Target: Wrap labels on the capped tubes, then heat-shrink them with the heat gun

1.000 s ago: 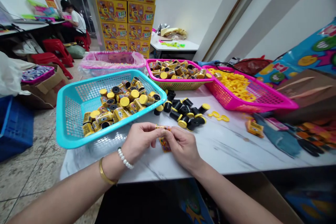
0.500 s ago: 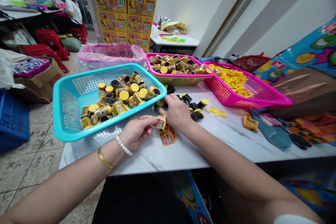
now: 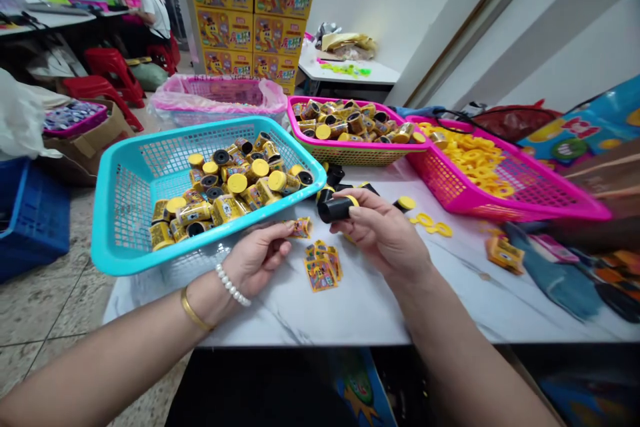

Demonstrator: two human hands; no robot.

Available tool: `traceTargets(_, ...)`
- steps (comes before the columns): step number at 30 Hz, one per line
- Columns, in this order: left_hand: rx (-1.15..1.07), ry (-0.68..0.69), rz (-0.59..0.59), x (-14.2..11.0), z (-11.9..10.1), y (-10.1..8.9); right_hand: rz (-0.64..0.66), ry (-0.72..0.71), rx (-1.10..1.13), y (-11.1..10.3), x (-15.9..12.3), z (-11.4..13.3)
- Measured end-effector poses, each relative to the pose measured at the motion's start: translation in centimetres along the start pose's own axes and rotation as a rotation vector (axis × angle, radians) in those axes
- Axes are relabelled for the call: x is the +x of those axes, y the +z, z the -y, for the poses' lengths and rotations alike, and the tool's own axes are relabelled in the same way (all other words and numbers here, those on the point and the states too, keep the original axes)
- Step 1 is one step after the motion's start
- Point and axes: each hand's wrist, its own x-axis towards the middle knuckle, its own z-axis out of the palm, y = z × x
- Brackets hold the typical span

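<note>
left hand (image 3: 256, 257) half closed, thumb and fingers pinching a small gold printed wrapper (image 3: 301, 227) just beside the rim of a turquoise plastic mesh basket (image 3: 200, 121) heaped with gold-wrapped cylindrical canisters (image 3: 235, 207). on the veined white marble tabletop (image 3: 450, 293), flat glossy packets (image 3: 321, 268) lie in a loose pile between the hands. right hand (image 3: 383, 233) grips a matte black canister (image 3: 334, 209) with a yellow cap, raised above the table; earlier that hand lay down among the loose black canisters (image 3: 334, 175). farthest right, a magenta mesh basket (image 3: 500, 203) holds yellow plastic rings (image 3: 473, 163).
</note>
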Motion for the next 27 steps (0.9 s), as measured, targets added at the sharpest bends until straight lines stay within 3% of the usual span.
traceTargets(8,-0.062,-0.025,0.018,-0.1,-0.1,0.2,0.061,0.053,-0.045,0.4,0.2,-1.9)
traceTargets(15,-0.044,-0.022,0.041,0.2,0.2,0.0,-0.015,-0.021,-0.18,0.7,-0.2,-1.6)
traceTargets(20,-0.054,-0.008,0.077,0.3,0.2,-0.2,0.05,-0.01,-0.093,1.1,-0.4,-1.5)
traceTargets(27,-0.09,0.002,0.08,0.4,-0.1,-0.3,0.061,-0.015,-0.149,0.9,-0.5,-1.3)
